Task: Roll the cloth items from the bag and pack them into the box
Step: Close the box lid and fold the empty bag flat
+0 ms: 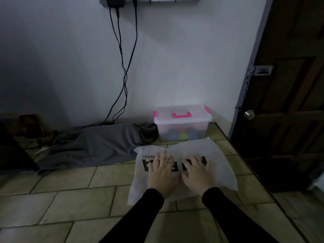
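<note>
Two forearms in view. Both in long black sleeves: left sleeve [140, 213], right sleeve [226, 213], close-fitting, plain, ending at the wrists. Left hand [162, 179] and right hand [197, 176] bare, ungloved.

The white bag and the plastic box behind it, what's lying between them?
Nothing: in the head view, only a thin strip of bare floor tile separates the white bag from the plastic box.
</note>
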